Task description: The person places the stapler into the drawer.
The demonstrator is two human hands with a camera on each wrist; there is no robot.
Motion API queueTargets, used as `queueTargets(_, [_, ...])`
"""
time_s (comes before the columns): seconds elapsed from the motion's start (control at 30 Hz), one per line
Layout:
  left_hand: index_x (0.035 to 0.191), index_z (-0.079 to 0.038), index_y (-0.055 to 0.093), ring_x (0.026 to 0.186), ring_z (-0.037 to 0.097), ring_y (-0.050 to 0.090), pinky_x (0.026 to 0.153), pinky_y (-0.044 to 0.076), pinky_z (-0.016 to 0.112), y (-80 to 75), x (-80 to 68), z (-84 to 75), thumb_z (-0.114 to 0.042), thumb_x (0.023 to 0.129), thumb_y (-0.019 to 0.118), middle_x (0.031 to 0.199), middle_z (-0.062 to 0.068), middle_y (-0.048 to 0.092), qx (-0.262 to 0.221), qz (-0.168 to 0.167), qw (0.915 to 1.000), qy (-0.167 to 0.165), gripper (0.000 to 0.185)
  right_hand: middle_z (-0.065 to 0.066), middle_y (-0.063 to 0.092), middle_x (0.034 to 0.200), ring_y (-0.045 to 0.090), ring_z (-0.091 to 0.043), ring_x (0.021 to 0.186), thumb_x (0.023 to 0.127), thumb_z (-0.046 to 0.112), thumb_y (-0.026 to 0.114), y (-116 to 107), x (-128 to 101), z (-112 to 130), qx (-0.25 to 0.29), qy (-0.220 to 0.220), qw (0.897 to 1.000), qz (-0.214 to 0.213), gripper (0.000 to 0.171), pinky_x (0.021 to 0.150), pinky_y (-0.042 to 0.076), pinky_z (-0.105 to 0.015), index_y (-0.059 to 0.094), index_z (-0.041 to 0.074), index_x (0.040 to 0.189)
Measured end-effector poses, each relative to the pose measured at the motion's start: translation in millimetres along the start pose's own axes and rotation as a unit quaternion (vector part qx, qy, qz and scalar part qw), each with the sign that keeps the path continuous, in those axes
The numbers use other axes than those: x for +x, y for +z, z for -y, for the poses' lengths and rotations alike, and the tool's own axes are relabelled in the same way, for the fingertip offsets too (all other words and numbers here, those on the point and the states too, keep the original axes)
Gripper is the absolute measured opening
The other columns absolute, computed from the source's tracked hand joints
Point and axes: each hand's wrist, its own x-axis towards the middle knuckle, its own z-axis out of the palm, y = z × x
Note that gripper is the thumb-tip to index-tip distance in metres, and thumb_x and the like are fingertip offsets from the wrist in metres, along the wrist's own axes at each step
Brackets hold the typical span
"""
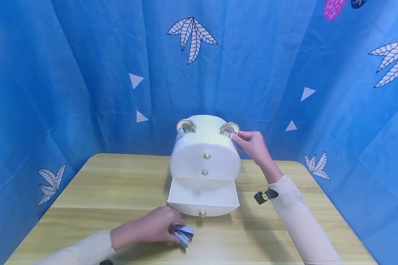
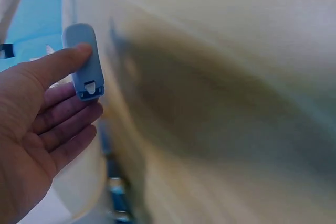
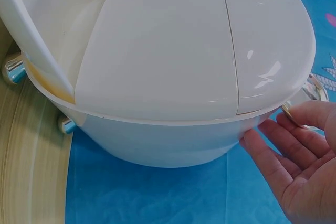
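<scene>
A white storage box (image 1: 205, 129) with several small drawers, round knobs and two shiny ear-shaped pieces stands on the table. Its bottom drawer (image 1: 203, 195) is pulled out, and its inside shows white. My right hand (image 1: 253, 145) pinches the right ear (image 1: 230, 129) between thumb and fingers; in the right wrist view a fingertip also lies against the box's side. In front of the drawer's left corner, low over the table, my left hand (image 1: 157, 224) holds a small blue stapler (image 2: 86, 66). The left wrist view has the thumb on top of the stapler and the fingers underneath.
The light wooden table (image 1: 96, 187) has rounded back corners. Blue curtains (image 1: 262, 73) with leaf and triangle prints hang behind it and along both sides. A black strap (image 1: 266, 196) with a small device sits on the right wrist.
</scene>
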Motion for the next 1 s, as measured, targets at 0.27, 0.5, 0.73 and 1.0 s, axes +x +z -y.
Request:
queueTargets(0.27, [0.099, -0.021, 0.078, 0.077, -0.005, 0.061, 0.074, 0.054, 0.015, -46.2, 22.5, -16.0, -0.039, 0.081, 0.085, 0.087, -0.016, 0.072, -0.047, -0.006, 0.9988, -0.009, 0.026, -0.020, 0.068, 0.131, 0.064, -0.034, 0.124, 0.100, 0.026, 0.065, -0.6, -0.4, -2.3, 0.006, -0.005, 1.000, 0.001, 0.039, 0.089, 0.059, -0.046, 0.068, 0.003, 0.131])
queueTargets(0.5, [0.101, -0.013, 0.079, 0.078, 0.004, 0.064, 0.073, 0.055, 0.021, -77.5, 50.0, -10.9, -0.030, 0.080, 0.087, 0.088, -0.007, 0.075, -0.010, -0.048, 0.9980, -0.039, 0.028, -0.021, 0.069, 0.128, 0.064, -0.034, 0.123, 0.100, 0.028, 0.065, -0.2, 0.6, -1.1, 0.005, -0.012, 1.000, 0.001, 0.039, 0.087, 0.061, -0.042, 0.069, 0.003, 0.129])
queueTargets(0.73, [0.073, -0.015, 0.070, 0.056, 0.006, 0.040, 0.054, 0.031, 0.020, -77.5, 75.1, 4.3, -0.033, 0.078, 0.088, 0.060, -0.011, 0.054, 0.073, -0.038, 0.9947, -0.062, 0.026, -0.020, 0.068, 0.131, 0.064, -0.034, 0.124, 0.100, 0.027, 0.066, 0.1, 2.0, -1.2, 0.005, -0.005, 1.000, 0.001, 0.039, 0.089, 0.060, -0.044, 0.069, 0.003, 0.130])
queueTargets(1.0, [0.065, -0.019, 0.065, 0.055, 0.007, 0.042, 0.056, 0.036, 0.022, -57.4, 91.4, 14.6, -0.034, 0.077, 0.088, 0.058, -0.013, 0.054, 0.117, 0.016, 0.9873, -0.106, 0.031, -0.021, 0.068, 0.131, 0.064, -0.035, 0.124, 0.100, 0.029, 0.065, -0.7, 0.3, -0.5, 0.000, -0.007, 1.000, 0.002, 0.040, 0.089, 0.060, -0.045, 0.068, 0.003, 0.131])
